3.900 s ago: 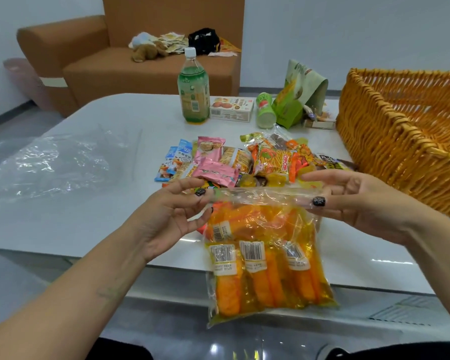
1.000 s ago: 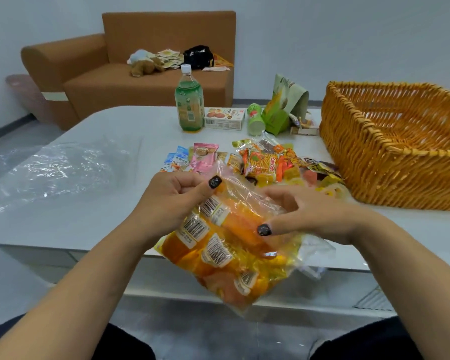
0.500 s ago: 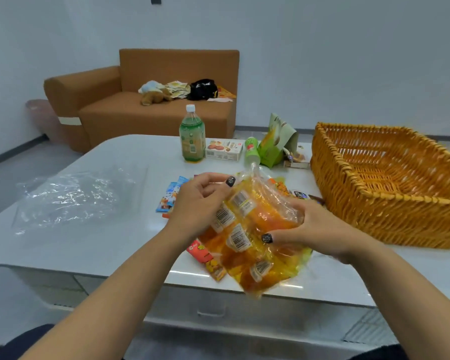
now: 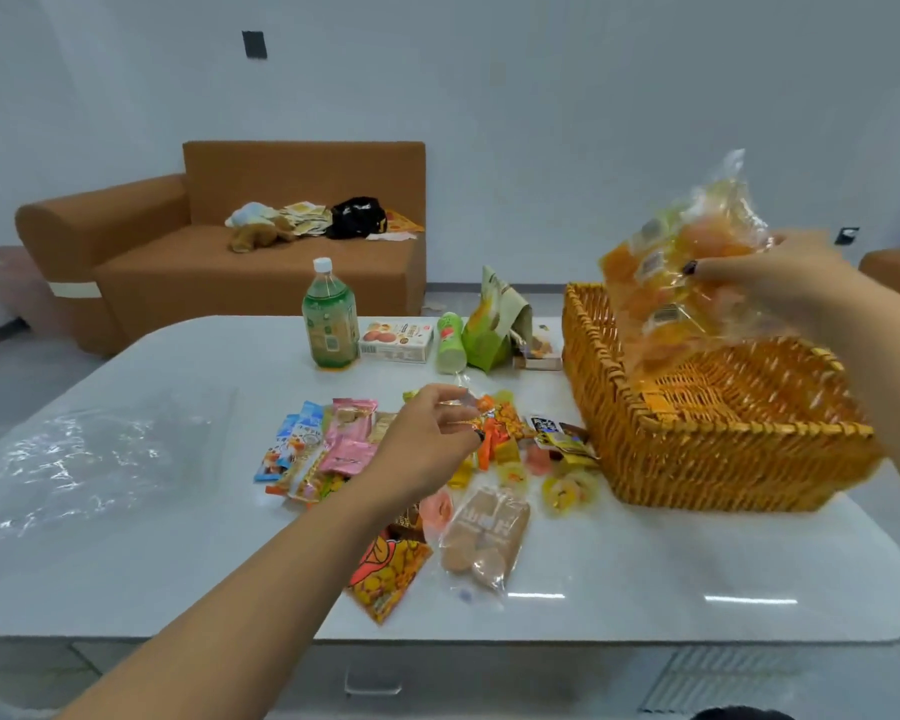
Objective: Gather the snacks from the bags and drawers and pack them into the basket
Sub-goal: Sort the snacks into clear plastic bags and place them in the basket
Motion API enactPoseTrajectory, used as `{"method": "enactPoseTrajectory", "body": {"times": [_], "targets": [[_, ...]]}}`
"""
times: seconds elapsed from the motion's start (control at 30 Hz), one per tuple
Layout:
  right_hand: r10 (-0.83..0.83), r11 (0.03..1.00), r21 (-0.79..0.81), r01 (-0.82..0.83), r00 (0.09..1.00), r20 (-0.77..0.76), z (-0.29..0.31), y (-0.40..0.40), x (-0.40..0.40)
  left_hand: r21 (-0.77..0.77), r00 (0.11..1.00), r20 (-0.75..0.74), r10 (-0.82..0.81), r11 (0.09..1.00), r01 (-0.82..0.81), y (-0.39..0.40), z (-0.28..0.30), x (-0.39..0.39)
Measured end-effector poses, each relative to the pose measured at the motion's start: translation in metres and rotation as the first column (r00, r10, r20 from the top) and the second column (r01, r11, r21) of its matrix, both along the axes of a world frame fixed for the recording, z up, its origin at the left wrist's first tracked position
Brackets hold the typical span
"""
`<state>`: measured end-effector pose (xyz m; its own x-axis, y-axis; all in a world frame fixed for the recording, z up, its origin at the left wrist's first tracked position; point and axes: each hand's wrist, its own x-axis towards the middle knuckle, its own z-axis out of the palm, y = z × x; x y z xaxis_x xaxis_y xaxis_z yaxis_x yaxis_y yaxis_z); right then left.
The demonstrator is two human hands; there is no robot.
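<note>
My right hand [image 4: 780,278] grips a clear bag of orange snack packs [image 4: 666,283] and holds it in the air over the back left part of the woven orange basket [image 4: 723,444], which stands on the right of the white table [image 4: 178,563]. Left of the basket lies a pile of loose snacks, with pink packets [image 4: 349,449], a biscuit packet [image 4: 481,537] and an orange-red packet [image 4: 385,574]. My left hand [image 4: 422,439] reaches over that pile, with thumb and fingers closed around a clear packet of orange sweets [image 4: 494,423].
At the back of the table stand a green bottle [image 4: 329,319], a small box [image 4: 396,340], a green tube [image 4: 449,343] and a green paper bag [image 4: 494,324]. An empty clear plastic bag [image 4: 89,454] lies at the left. A brown sofa [image 4: 204,262] is behind.
My right hand has lifted the bag of orange snacks from in front of me up and right over the basket. My left hand let go of it and moved to the pile.
</note>
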<state>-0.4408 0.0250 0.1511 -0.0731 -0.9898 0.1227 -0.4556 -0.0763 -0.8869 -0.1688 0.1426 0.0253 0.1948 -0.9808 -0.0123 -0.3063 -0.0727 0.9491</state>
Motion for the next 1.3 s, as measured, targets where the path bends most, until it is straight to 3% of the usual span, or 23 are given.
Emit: {"method": "enactPoseTrajectory", "body": {"times": [0.17, 0.3, 0.37, 0.47, 0.6, 0.77, 1.0, 1.3], "targets": [[-0.076, 0.992, 0.092, 0.084, 0.994, -0.079, -0.002, -0.030, -0.012, -0.022, 0.995, 0.032, -0.092, 0.995, 0.093, -0.004, 0.006, -0.007], [-0.171, 0.983, -0.001, 0.185, 0.905, -0.389, -0.009, -0.047, -0.012, 0.021, 0.990, 0.025, -0.136, 0.991, 0.135, -0.008, -0.003, -0.011], [-0.087, 0.985, 0.074, 0.153, 0.826, -0.557, -0.025, -0.048, -0.003, 0.041, 0.989, -0.004, -0.144, 0.989, 0.145, -0.010, -0.007, -0.012], [0.066, 0.966, 0.232, 0.110, 0.767, -0.638, -0.052, -0.049, 0.016, 0.067, 0.986, -0.052, -0.161, 0.984, 0.165, -0.012, -0.010, -0.015], [0.080, 0.968, 0.220, 0.122, 0.678, -0.730, -0.061, -0.050, 0.039, 0.077, 0.978, -0.071, -0.194, 0.977, 0.200, -0.012, -0.010, -0.016], [0.072, 0.970, 0.202, 0.134, 0.636, -0.769, -0.066, -0.057, 0.046, 0.083, 0.976, -0.082, -0.202, 0.974, 0.208, -0.008, -0.014, -0.013], [0.046, 0.947, 0.265, 0.182, 0.740, -0.671, -0.090, -0.067, 0.035, 0.096, 0.972, -0.101, -0.210, 0.971, 0.220, -0.009, -0.021, -0.008], [0.041, 0.935, 0.258, 0.243, 0.649, -0.759, -0.104, -0.076, 0.033, 0.121, 0.970, -0.124, -0.207, 0.968, 0.222, -0.017, -0.030, -0.005]]}}
